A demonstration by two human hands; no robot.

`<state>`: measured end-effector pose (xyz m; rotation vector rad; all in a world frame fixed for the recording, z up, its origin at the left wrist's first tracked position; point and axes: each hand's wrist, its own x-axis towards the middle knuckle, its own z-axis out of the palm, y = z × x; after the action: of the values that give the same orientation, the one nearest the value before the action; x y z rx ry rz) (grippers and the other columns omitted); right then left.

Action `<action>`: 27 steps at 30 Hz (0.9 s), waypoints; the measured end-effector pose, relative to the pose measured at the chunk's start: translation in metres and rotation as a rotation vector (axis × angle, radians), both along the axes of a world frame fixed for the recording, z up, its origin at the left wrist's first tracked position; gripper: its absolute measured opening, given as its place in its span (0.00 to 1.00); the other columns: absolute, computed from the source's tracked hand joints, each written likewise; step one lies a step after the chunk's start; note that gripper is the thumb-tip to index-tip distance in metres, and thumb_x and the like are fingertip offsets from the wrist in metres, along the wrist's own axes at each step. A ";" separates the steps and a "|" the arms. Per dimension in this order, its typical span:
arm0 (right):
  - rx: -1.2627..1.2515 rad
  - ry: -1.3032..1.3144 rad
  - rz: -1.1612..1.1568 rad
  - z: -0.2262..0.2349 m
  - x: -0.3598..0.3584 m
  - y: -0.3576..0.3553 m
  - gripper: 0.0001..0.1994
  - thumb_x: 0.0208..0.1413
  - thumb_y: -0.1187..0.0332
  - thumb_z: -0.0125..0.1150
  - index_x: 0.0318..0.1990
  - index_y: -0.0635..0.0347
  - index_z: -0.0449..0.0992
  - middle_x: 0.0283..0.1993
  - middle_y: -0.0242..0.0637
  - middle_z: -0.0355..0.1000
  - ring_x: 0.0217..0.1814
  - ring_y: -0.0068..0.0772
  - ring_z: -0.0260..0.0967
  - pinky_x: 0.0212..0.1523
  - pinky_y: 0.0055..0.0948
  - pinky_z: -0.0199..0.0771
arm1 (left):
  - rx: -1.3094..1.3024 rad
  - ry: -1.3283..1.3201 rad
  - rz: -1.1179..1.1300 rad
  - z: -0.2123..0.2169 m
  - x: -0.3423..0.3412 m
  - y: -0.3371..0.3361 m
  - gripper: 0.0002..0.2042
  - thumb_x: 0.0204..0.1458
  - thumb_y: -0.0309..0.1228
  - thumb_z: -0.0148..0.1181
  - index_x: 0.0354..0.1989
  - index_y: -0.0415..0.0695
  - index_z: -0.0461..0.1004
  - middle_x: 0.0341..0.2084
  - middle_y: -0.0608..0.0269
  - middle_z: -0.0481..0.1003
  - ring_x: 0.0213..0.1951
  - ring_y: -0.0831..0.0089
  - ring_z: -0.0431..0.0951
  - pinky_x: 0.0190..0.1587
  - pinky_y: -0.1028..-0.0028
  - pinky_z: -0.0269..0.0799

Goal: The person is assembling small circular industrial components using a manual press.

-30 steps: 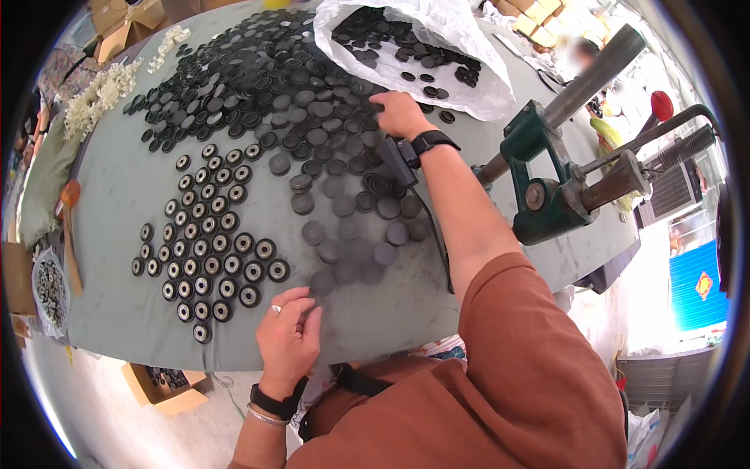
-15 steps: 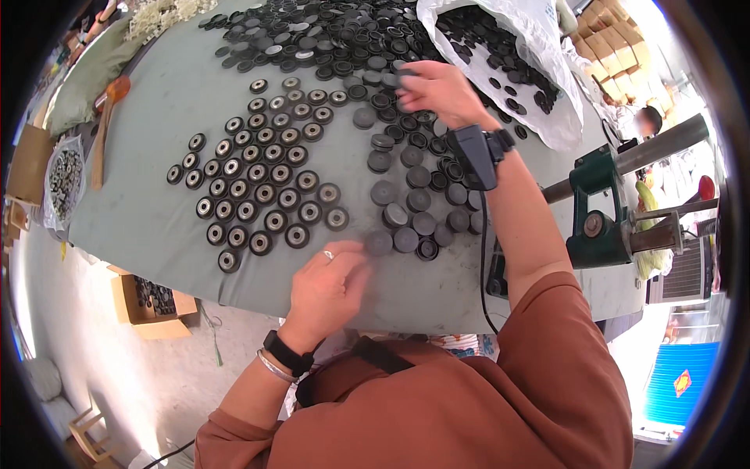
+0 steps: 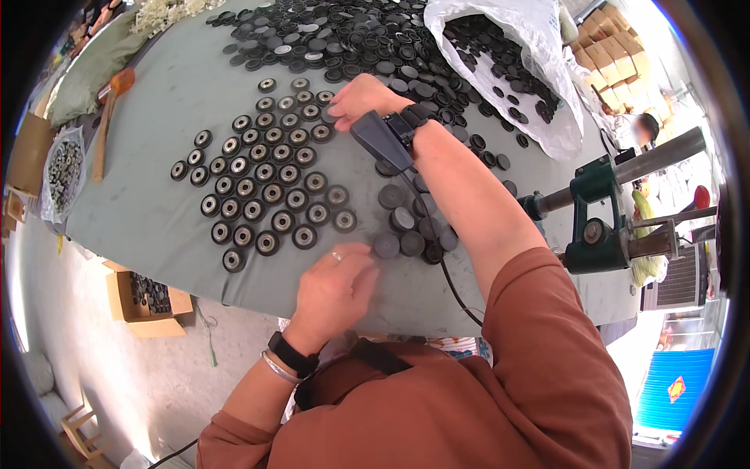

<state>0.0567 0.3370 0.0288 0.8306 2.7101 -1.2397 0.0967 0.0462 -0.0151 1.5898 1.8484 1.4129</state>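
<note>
My right hand (image 3: 367, 98) reaches across the table to the upper right edge of a group of black rollers with metal centres (image 3: 273, 192). Its fingers are bent together beside a roller (image 3: 321, 133), and what they hold, if anything, is hidden. Nearer to me, my left hand (image 3: 334, 289) is loosely curled above the table, its thumb blurred and the inside of its fingers out of sight. Just right of its fingertips lies a round black cap (image 3: 385, 245). More black caps (image 3: 412, 243) spread beside it, partly covered by my right forearm and the dark device on that wrist.
A large heap of black caps (image 3: 344, 39) covers the far side, with a white bag (image 3: 574, 129) of caps spilling at the right. A green metal press (image 3: 590, 211) stands on the right. A mallet (image 3: 101, 144) lies at left. A cable (image 3: 445, 273) hangs from my right wrist.
My right hand has moved left and slightly nearer, from the caps by the heap to the edge of the rollers. The left hand stays about where it was.
</note>
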 end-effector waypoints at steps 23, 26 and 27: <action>-0.260 -0.073 -0.076 0.016 0.005 0.013 0.15 0.45 0.64 0.71 0.33 0.68 0.78 0.28 0.38 0.76 0.24 0.22 0.70 0.25 0.21 0.72 | -0.004 -0.011 -0.003 0.001 0.002 0.001 0.06 0.44 0.19 0.63 0.31 0.38 0.74 0.38 0.59 0.75 0.22 0.76 0.75 0.25 0.79 0.73; -0.128 0.118 0.123 -0.005 0.000 0.036 0.13 0.41 0.65 0.73 0.24 0.69 0.79 0.26 0.37 0.76 0.24 0.24 0.72 0.24 0.27 0.71 | -0.011 -0.008 0.009 0.000 0.004 0.001 0.06 0.44 0.18 0.62 0.31 0.37 0.74 0.37 0.57 0.75 0.23 0.77 0.75 0.25 0.79 0.73; 0.097 -0.015 0.000 0.001 -0.003 0.023 0.14 0.41 0.65 0.73 0.24 0.69 0.79 0.26 0.37 0.77 0.25 0.24 0.73 0.25 0.29 0.71 | -0.002 -0.002 0.015 -0.004 0.003 0.001 0.05 0.45 0.18 0.61 0.31 0.36 0.74 0.37 0.56 0.75 0.23 0.78 0.74 0.25 0.80 0.72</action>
<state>0.0536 0.3604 0.0295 0.8462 2.7777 -1.1054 0.0998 0.0469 -0.0188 1.5765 1.8637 1.4182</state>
